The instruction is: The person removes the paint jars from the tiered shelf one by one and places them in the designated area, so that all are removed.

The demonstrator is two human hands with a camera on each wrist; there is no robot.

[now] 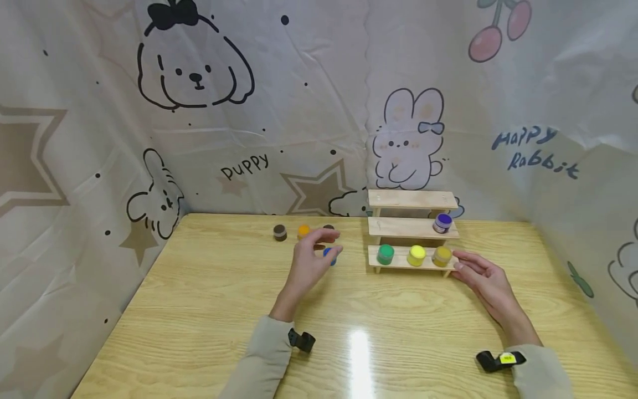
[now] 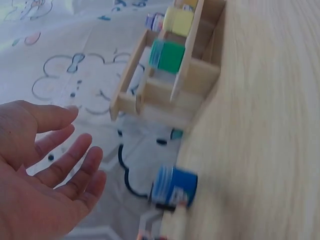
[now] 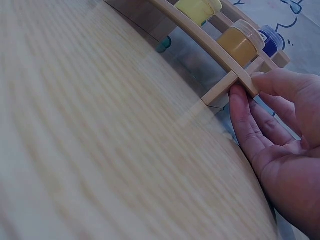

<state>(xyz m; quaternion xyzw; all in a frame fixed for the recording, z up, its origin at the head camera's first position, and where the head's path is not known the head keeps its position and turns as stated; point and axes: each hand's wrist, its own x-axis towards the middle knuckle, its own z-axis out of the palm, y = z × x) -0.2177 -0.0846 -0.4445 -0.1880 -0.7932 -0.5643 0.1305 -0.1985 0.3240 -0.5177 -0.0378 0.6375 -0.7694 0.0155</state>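
My left hand (image 1: pixel 311 260) hovers over the table beside a small blue paint jar (image 1: pixel 329 256). In the left wrist view its fingers are loosely bent with nothing between them, and the blue jar (image 2: pixel 175 186) stands apart from them. With thumb and fingers, my right hand (image 1: pixel 485 282) pinches the right end of the lowest step of a three-step wooden rack (image 3: pixel 215 42). That step bears a green jar (image 1: pixel 385 254), a yellow jar (image 1: pixel 416 255) and an ochre jar (image 1: pixel 442 256). A purple jar (image 1: pixel 442 223) sits at the right of the middle step.
Left of the rack, a dark brown jar (image 1: pixel 280 232) and an orange jar (image 1: pixel 303 231) stand near the table's back edge. Another dark lid (image 1: pixel 328 226) shows partly behind my left hand. A printed cloth (image 1: pixel 309 111) hangs behind the wood-grain table (image 1: pixel 199 310).
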